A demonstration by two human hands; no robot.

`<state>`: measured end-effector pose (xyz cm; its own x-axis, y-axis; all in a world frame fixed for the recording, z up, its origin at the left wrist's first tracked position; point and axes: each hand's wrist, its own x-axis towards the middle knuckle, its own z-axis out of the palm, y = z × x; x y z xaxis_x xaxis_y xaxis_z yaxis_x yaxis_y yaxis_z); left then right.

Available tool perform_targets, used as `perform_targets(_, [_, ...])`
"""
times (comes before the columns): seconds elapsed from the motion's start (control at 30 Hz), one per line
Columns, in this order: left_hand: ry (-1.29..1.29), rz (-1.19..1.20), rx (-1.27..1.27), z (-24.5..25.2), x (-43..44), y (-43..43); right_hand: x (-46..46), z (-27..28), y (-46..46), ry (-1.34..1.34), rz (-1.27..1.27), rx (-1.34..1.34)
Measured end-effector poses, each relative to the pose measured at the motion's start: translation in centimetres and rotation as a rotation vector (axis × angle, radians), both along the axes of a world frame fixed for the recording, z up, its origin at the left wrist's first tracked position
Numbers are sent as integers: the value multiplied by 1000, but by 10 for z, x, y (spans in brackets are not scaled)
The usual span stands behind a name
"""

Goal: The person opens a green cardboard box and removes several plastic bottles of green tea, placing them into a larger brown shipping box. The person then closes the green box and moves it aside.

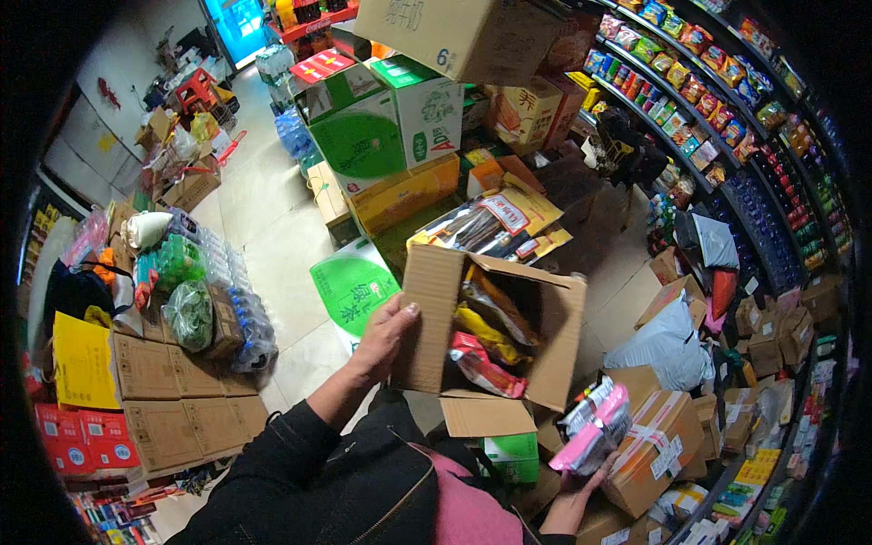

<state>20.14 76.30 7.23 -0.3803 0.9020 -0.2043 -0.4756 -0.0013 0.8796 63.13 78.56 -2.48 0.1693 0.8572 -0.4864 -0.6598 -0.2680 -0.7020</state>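
My left hand (383, 335) grips the side flap of an opened cardboard box (560, 327), thumb on top of the flap. Inside the box lie a red snack packet (482, 366), a yellow packet (485, 332) and a brown-and-clear packet (504, 305). To the right of the box, my right hand (587, 482) holds pink-and-black snack bags (599, 429); how many cannot be told. Just beyond the box, yellow-and-black snack pouches (487, 219) rest on an open yellow carton (409, 194).
Green-and-white drink cartons (371, 129) and a large brown carton (443, 34) are stacked ahead. Taped parcels (657, 449) and a white plastic bag (664, 347) crowd the right. On the left stand brown cartons (170, 402) and bottle packs (235, 306). Snack shelves (695, 88) curve along the right.
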Motion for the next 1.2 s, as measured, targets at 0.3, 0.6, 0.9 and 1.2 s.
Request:
perform_targets(0.3, [-58,30,-191,-65,-161,-98,-164,12,7,283,450,24])
perform_targets(0.6, [121,-281,-389,-157,-309,-83,-320,30,-22,359,516,-103])
perform_targets(0.9, [1418,196,-183,-126,-307,-69,-388,44,-28,390,499,-192])
perform_targets(1.2, [1695,-796,84,-107,-254,-42,-414,9,-25,478,696,-198])
